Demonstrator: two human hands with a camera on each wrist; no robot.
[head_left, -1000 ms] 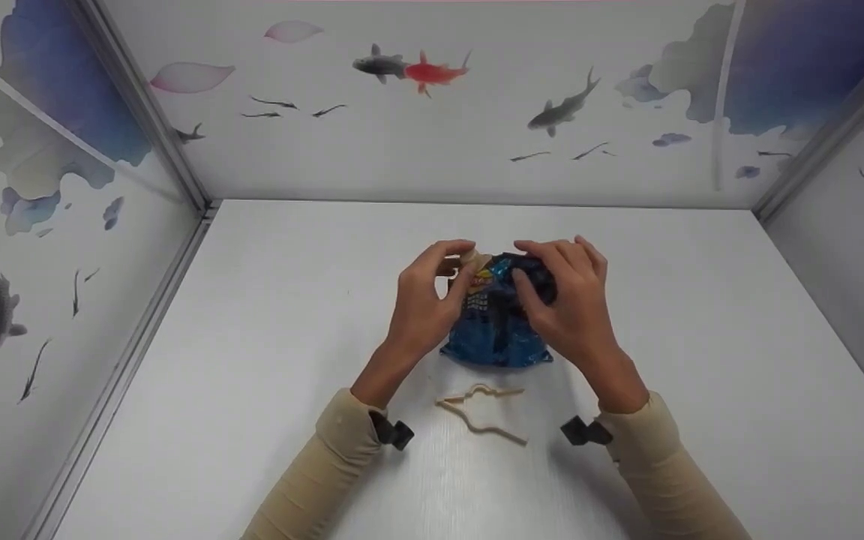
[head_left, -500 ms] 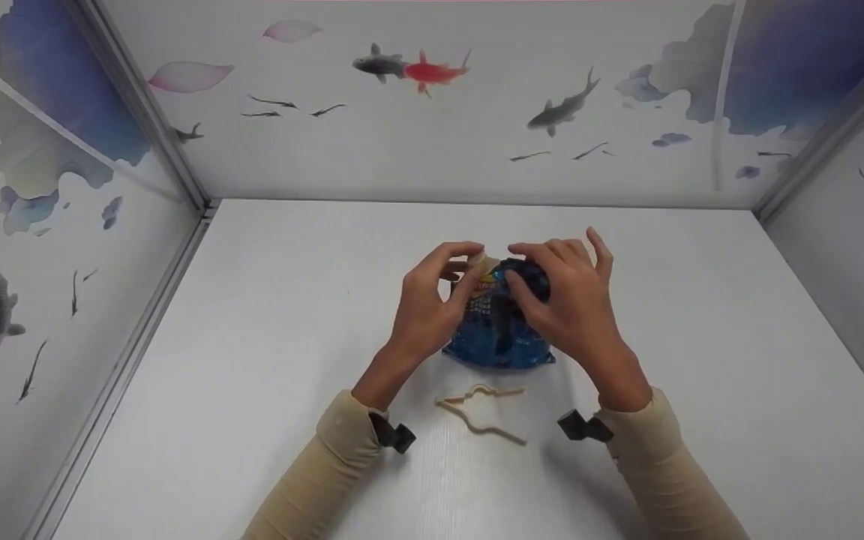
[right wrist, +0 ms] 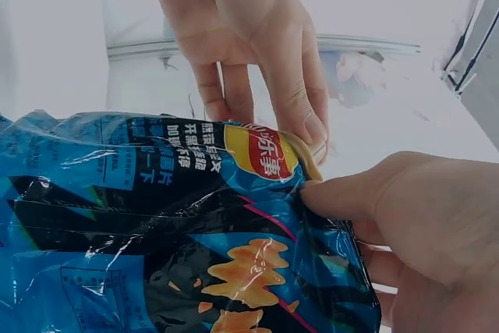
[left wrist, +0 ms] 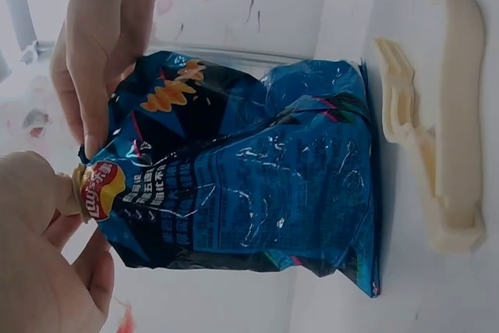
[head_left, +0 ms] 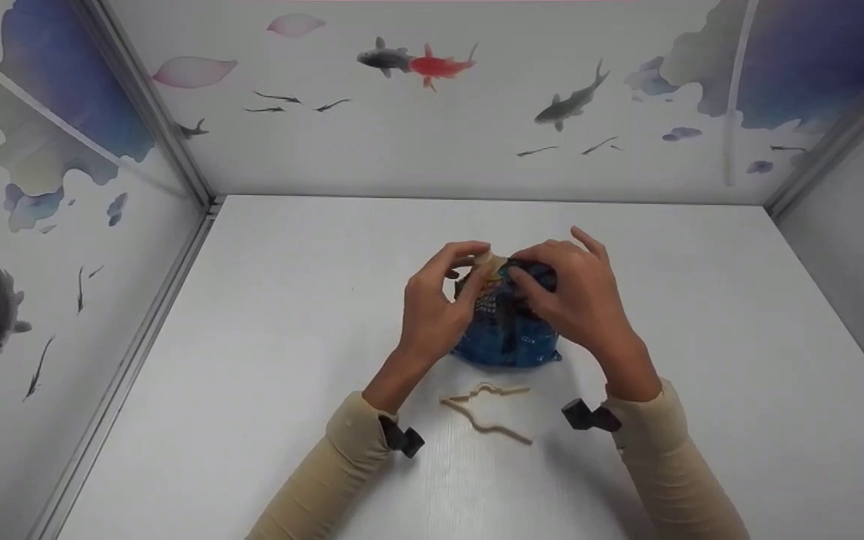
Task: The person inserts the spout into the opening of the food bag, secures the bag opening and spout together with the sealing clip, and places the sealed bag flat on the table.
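A blue Lay's chip bag stands on the table between both hands, its printed front creased. At its top left corner, the left hand pinches a small beige piece between thumb and fingers. Whether that piece is separate from the bag cannot be made out. The right hand pinches the gathered top edge of the bag beside it, with the thumb pressed on the front and one finger raised. Below the bag, a beige hinged plastic clip lies spread apart, touched by neither hand.
The white table runs back to a white wall printed with fish. Side panels rise to the left and right. Dark wrist cameras project inward from both sleeves.
The left hand and the beige piece have shifted slightly right along the bag's top. The right index finger has come down onto the top edge. The head view has shifted a little.
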